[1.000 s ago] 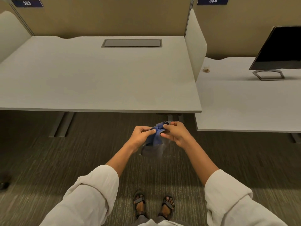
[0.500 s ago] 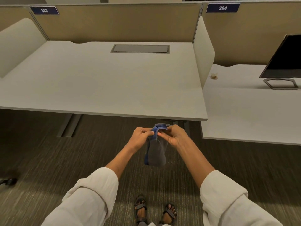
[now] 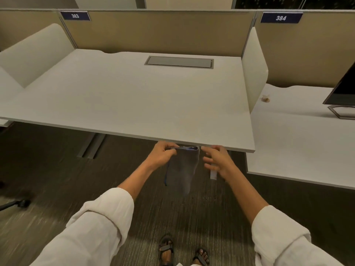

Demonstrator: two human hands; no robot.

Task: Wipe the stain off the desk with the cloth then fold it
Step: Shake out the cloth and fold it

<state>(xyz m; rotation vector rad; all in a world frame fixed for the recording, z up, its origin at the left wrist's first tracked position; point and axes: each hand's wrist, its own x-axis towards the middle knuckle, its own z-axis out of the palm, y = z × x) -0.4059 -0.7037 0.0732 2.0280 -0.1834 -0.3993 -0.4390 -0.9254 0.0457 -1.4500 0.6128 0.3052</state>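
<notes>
A grey-blue cloth (image 3: 182,167) hangs down in the air just below the front edge of the white desk (image 3: 123,96). My left hand (image 3: 162,153) pinches its top left corner. My right hand (image 3: 218,160) is just to the right of the cloth, fingers spread, and it seems to be off the fabric. I see no stain on the desk top from here.
A grey cable hatch (image 3: 179,62) sits at the desk's back. White side dividers (image 3: 254,70) flank it. The neighbouring desk (image 3: 299,143) on the right holds a monitor (image 3: 343,89) and a small crumpled scrap (image 3: 266,98). Dark carpet lies below.
The cloth went from bunched between both hands to hanging open. My right hand has let go and moved right. The view has tilted up and closer to the desk.
</notes>
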